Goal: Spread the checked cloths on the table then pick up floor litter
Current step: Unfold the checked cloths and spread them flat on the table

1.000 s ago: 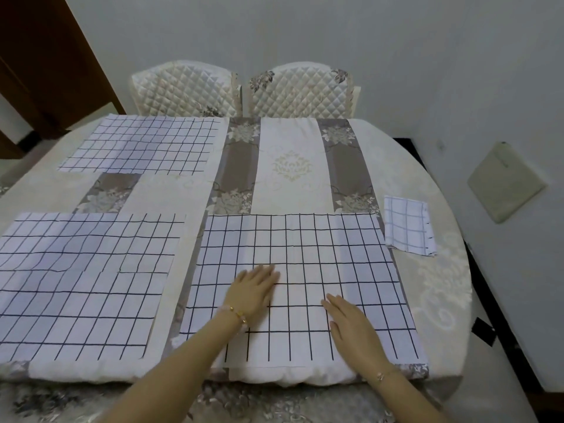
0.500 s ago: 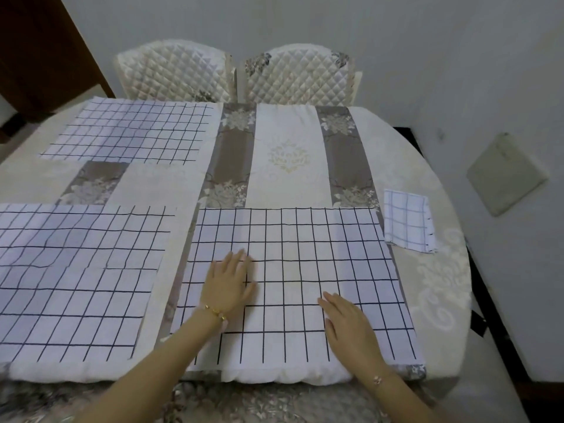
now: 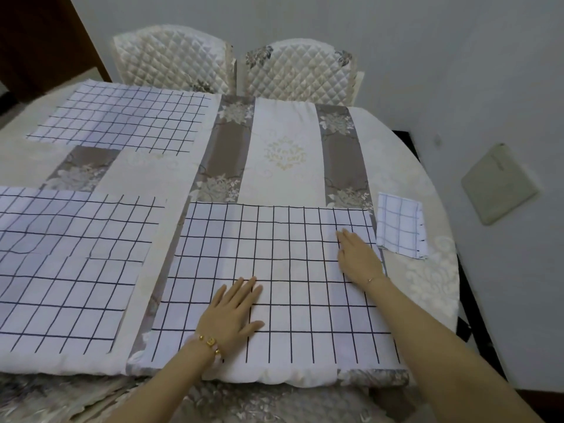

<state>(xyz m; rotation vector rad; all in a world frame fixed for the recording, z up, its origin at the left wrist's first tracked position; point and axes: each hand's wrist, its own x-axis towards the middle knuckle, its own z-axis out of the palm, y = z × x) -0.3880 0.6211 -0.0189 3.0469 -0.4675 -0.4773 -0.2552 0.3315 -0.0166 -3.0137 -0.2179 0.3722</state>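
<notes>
Three white cloths with a black check lie flat on the table [image 3: 427, 190]. The near right cloth [image 3: 293, 248] has both my hands on it. My left hand [image 3: 235, 309] rests flat with its fingers apart near the cloth's front middle. My right hand [image 3: 358, 257] presses flat close to the cloth's right edge. A second cloth [image 3: 67, 264] is spread at the near left, a third [image 3: 122, 120] at the far left. A small folded checked cloth [image 3: 399, 224] sits just right of my right hand. No floor litter can be seen.
Two quilted cream chairs [image 3: 235, 65] stand at the table's far side against a grey wall. A square grey-green panel [image 3: 497, 184] is on the wall at the right. The table edge curves close to that wall, with a dark floor strip [image 3: 476, 300] between.
My right hand has slid from the cloth's front middle up and right to its right edge. My left hand has stayed near the front middle. The view shifted slightly.
</notes>
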